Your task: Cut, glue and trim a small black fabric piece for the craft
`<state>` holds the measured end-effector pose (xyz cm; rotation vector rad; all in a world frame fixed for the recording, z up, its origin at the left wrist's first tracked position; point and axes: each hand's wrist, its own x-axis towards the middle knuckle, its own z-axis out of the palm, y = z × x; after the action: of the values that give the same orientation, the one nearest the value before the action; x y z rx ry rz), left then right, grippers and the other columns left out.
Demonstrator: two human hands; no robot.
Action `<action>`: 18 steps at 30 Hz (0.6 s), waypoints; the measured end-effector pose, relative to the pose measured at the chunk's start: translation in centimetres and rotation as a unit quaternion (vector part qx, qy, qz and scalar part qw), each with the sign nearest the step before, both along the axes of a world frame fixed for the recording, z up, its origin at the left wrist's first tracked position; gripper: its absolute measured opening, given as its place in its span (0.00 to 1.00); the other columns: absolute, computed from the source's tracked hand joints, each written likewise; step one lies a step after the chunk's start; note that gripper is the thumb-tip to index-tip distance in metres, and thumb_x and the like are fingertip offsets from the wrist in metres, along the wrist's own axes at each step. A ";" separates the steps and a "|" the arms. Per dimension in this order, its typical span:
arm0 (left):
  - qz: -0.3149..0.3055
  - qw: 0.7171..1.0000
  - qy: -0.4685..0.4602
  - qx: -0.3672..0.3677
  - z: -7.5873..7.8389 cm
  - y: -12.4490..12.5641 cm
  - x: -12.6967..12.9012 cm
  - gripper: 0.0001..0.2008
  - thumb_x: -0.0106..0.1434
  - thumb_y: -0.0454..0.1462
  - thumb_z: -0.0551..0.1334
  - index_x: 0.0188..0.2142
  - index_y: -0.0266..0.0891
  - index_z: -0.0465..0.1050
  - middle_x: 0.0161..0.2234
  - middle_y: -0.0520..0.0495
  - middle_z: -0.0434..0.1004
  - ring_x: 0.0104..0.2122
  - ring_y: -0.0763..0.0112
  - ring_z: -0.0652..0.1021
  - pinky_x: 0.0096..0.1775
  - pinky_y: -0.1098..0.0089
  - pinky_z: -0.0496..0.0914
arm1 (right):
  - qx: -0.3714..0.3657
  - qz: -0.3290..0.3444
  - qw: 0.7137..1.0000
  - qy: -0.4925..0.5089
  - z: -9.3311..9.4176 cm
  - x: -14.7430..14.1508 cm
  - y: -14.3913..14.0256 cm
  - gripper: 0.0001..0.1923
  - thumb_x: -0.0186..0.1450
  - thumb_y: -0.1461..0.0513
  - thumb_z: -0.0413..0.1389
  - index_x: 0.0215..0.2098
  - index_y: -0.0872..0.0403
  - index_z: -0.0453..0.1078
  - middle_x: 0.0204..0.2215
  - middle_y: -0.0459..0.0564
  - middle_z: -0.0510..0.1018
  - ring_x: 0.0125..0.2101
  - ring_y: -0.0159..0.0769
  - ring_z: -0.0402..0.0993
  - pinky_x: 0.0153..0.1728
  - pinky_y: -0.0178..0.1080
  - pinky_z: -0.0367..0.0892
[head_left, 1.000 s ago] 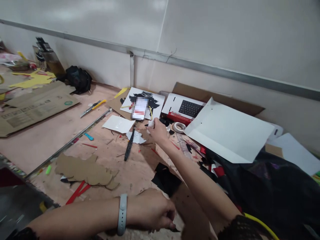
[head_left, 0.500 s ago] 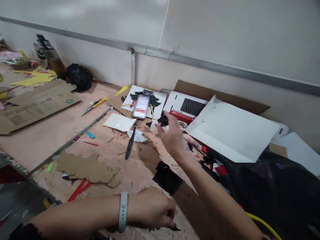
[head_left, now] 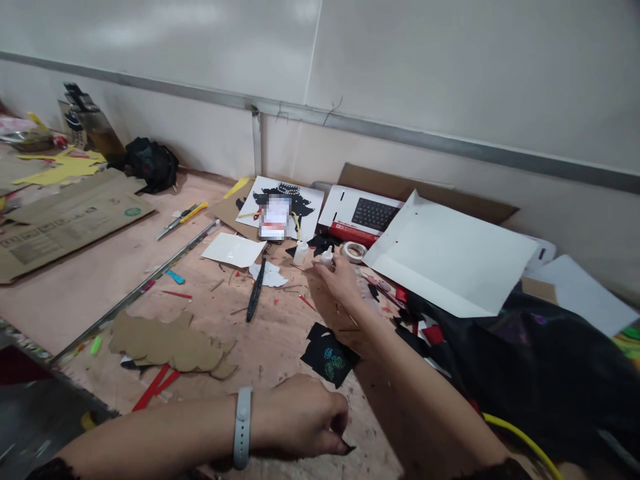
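My left hand (head_left: 300, 419), with a grey wristband, rests at the table's near edge, its fingers pinched on a small black paper scrap (head_left: 349, 449). My right hand (head_left: 339, 279) reaches across the table, fingertips closed on a small white bottle (head_left: 327, 256). A second small white bottle (head_left: 301, 252) stands free just left of it. A black paper piece with glitter (head_left: 329, 360) lies between my two hands. A tape roll (head_left: 355, 251) sits just right of the held bottle.
A black pen-like tool (head_left: 256, 290), a cardboard cutout (head_left: 170, 343), red strips (head_left: 155, 387) and a long metal ruler (head_left: 135, 290) lie to the left. A large white sheet (head_left: 450, 257), a keyboard box (head_left: 363, 217) and black fabric (head_left: 525, 360) fill the right.
My right hand set down the bottle it held near the phone, moved right, and now closes on a second small bottle. My left hand stayed put.
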<state>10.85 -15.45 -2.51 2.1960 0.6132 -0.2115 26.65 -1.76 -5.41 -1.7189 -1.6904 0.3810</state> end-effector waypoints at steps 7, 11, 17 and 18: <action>0.127 0.979 -0.158 -0.034 0.5 0.3 -0.7 0.12 0.61 0.46 0.63 0.35 0.39 0.73 0.24 0.52 0.75 0.24 0.73 0.73 0.25 0.76 0.59 | -0.052 0.072 0.996 0.016 2.9 0.7 -4.2 0.14 0.65 0.52 0.50 0.37 0.55 0.65 0.30 0.51 0.74 0.31 0.41 0.69 0.34 0.41 0.64; 0.317 0.900 -0.298 -0.014 1.7 2.1 -1.4 0.16 0.64 0.48 0.60 0.41 0.37 0.68 0.25 0.53 0.69 0.24 0.75 0.69 0.27 0.75 0.62 | -0.162 0.222 0.952 0.133 5.1 2.0 -10.0 0.17 0.66 0.49 0.50 0.40 0.54 0.67 0.33 0.49 0.72 0.33 0.37 0.68 0.35 0.38 0.65; 0.086 0.940 -0.331 -0.008 2.6 1.9 -2.1 0.16 0.62 0.44 0.63 0.46 0.39 0.73 0.32 0.47 0.79 0.28 0.72 0.76 0.29 0.75 0.66 | -0.411 0.315 0.782 0.348 6.1 2.1 -17.2 0.19 0.55 0.54 0.65 0.40 0.55 0.69 0.30 0.43 0.70 0.30 0.30 0.66 0.32 0.32 0.64; 0.039 0.937 -0.347 0.002 2.4 1.4 -2.1 0.14 0.63 0.44 0.62 0.44 0.38 0.74 0.34 0.45 0.80 0.29 0.72 0.77 0.30 0.75 0.67 | -0.431 0.326 0.757 0.367 6.0 1.8 -17.9 0.19 0.51 0.55 0.67 0.35 0.55 0.69 0.28 0.42 0.70 0.29 0.29 0.65 0.32 0.31 0.64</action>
<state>8.76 -14.06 -0.07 2.0535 0.2920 0.5883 28.43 -19.70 0.60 -1.0894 -1.4772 2.1249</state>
